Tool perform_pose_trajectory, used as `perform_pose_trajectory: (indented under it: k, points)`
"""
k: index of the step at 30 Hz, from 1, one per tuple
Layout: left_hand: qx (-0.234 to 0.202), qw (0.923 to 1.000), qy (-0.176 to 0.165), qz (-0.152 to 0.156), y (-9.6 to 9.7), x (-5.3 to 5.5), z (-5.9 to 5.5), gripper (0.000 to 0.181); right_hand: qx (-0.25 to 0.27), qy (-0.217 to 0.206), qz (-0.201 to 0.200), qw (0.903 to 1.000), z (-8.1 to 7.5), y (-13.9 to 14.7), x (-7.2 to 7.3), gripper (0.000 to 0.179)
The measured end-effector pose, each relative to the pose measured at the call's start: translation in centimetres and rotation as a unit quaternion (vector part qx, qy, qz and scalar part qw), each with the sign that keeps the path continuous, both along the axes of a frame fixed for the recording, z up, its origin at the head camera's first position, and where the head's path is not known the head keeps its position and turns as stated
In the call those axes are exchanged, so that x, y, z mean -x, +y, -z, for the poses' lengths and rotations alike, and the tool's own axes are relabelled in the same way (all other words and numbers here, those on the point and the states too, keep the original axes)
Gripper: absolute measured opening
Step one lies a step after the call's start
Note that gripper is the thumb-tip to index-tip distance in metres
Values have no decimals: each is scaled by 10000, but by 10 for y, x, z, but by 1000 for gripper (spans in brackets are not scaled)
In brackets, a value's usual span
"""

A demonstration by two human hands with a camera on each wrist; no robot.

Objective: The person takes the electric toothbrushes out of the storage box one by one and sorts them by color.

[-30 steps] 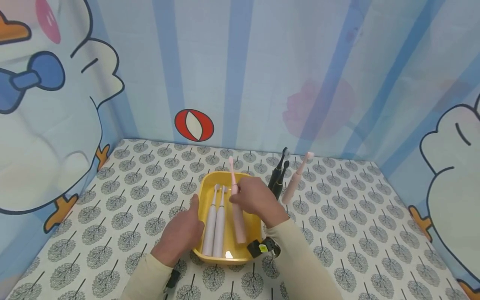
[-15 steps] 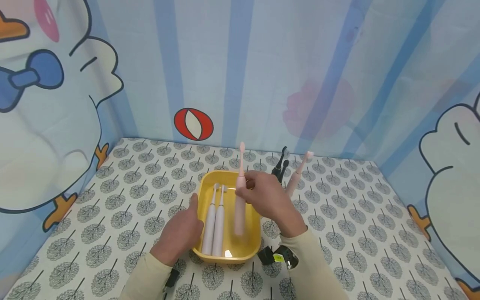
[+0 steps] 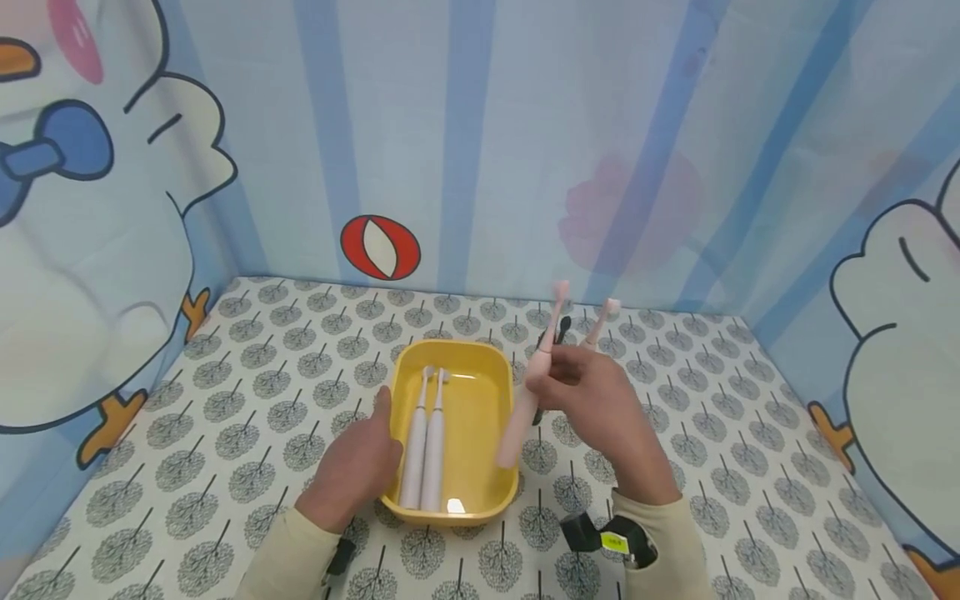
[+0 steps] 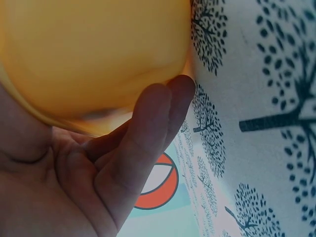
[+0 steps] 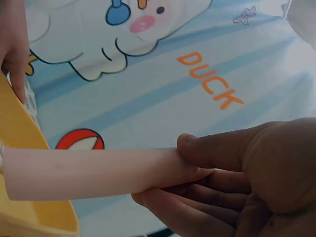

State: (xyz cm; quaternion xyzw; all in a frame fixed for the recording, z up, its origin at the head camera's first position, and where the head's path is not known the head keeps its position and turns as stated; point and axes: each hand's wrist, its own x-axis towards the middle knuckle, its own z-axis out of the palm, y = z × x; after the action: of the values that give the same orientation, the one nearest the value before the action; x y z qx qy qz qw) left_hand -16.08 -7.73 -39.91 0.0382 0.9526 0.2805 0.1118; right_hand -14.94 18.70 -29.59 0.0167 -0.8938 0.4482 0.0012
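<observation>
A pink electric toothbrush (image 3: 517, 425) is pinched by my right hand (image 3: 592, 400) between thumb and fingers at the upper part of its handle. It leans with its brush head up, the handle's bottom overlapping the right rim of a yellow tray (image 3: 480, 467) in the head view. In the right wrist view the smooth handle (image 5: 94, 174) points left from the fingers. My left hand (image 3: 356, 467) holds the tray's left side; its fingers (image 4: 148, 113) lie against the outer wall in the left wrist view. Two white electric toothbrushes (image 3: 413, 458) lie side by side in the tray.
Behind my right hand, another pink toothbrush (image 3: 600, 323) and black toothbrushes (image 3: 564, 327) are partly hidden. A tree-patterned cloth (image 3: 247, 400) covers the table. A cartoon-printed curtain (image 3: 517, 167) stands along the back and sides.
My right hand has lifted the pink toothbrush out of the tray and carried it right, tilting its head rightward. The left hand stays at the tray.
</observation>
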Motion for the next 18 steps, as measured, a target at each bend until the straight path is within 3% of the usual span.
perform_pose_trajectory:
  k: [11,18]
  points:
    - [-86,9999,52,-4,0,0,0,77,363,-305,519,9975,3,46,-19,50]
    - [-110,9999,103,26,-1,-1,1,77,336,-385,894,9947,11,67,-17,57]
